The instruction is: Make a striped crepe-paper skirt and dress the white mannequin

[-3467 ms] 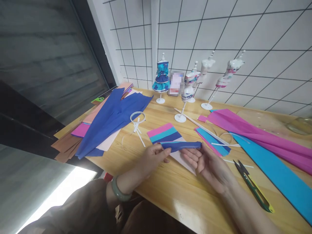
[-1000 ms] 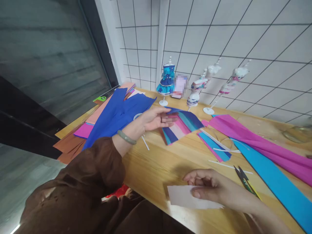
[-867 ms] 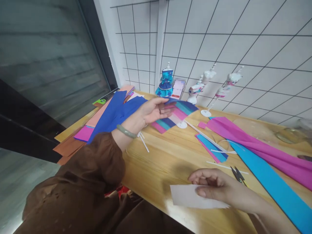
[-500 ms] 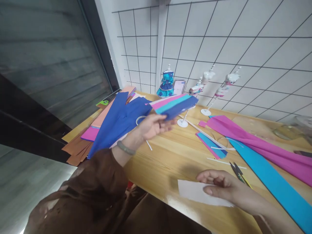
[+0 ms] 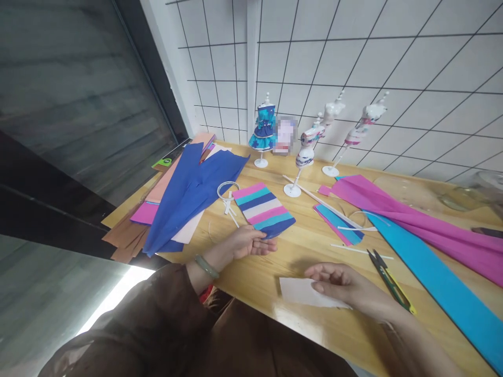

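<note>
My left hand [image 5: 251, 243] has its thumb over the near edge of a striped crepe paper piece [image 5: 264, 207] and its fingers beneath. Pink, turquoise, dark blue and pale bands cross the piece, which tilts low over the table. In my right hand [image 5: 340, 283] a white paper piece [image 5: 296, 291] is pinched between thumb and fingers, close to the front edge. Thread snips [image 5: 392, 287] with a yellow handle lie right of that hand. A roll of tape [image 5: 219, 192] and some white strips are just left of the striped piece.
Blue crepe paper [image 5: 176, 193] covers other sheets at left. Small dress forms stand along the back, one in a blue dress [image 5: 264, 125], another wrapped in patches [image 5: 305, 152]. Pink paper [image 5: 377, 201], turquoise paper [image 5: 428, 283] and a smaller layered piece [image 5: 341, 225] lie at right.
My left hand has brought the striped piece down and nearer, from in front of the dress forms to low over the table. My right hand keeps the white paper, nearly unmoved.
</note>
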A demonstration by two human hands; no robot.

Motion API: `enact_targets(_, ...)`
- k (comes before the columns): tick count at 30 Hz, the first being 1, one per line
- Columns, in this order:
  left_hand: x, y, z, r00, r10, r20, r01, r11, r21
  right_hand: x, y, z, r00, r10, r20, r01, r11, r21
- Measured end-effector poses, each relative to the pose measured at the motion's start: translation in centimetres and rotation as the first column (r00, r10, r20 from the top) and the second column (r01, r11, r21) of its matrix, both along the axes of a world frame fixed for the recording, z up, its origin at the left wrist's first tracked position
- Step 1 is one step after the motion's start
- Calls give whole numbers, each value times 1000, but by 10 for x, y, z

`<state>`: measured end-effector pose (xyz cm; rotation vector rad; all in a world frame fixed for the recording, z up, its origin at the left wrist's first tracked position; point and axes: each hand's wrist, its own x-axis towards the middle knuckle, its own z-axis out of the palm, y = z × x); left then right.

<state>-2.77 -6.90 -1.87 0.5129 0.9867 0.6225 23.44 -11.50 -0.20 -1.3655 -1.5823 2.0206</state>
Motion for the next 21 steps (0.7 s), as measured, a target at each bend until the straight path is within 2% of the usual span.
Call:
enact_targets(7,-6,-3,-4,998,-62,-1,62,997,-35,2,10,-3,999,-12,-40,12,1000,-12)
enact_targets(10,-15,3,-3,999,-39,27,41,996,-76,2,12,-3,994,-38,-100,33,998,-52)
enact_targets(13,-22,7,-1,998,8,61,-1,994,-106,-2,18,-4,984,-118,-133,109,991,-72)
enact_targets(17,-25,6,3,994,58,89,-46,990,-135,-11,33,-6,950,-274,-152,239,947,-216)
enact_targets(21,-26,4,3,992,84,95,-68,985,-160,-23,43,-12,924,-289,-251,200,923,-329)
